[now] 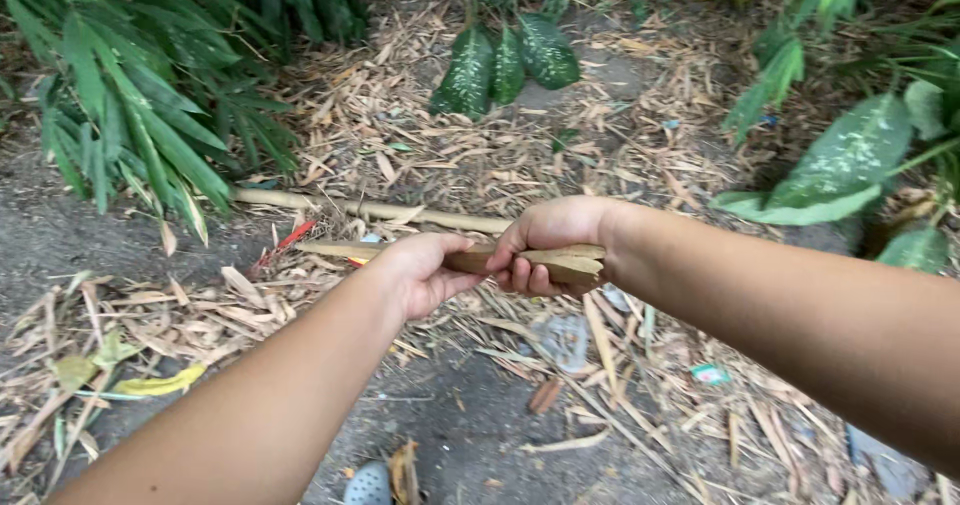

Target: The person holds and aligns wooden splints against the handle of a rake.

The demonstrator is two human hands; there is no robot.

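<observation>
Both my hands hold one long dry bamboo sheath (pixel 486 258), tan and curled, level in front of me above the ground. My left hand (pixel 425 270) is closed around its middle, with the pointed left end sticking out past the knuckles. My right hand (pixel 552 237) grips the thicker right end, fingers wrapped under it. The two hands sit close together, almost touching.
A pale bamboo pole (pixel 380 210) lies on the ground behind the hands. Dry leaves and husks litter the grey soil (pixel 470 415). Green bamboo foliage (pixel 130 105) stands at left, spotted broad-leaf plants (pixel 505 65) at the back and right. A grey shoe tip (pixel 368 485) shows below.
</observation>
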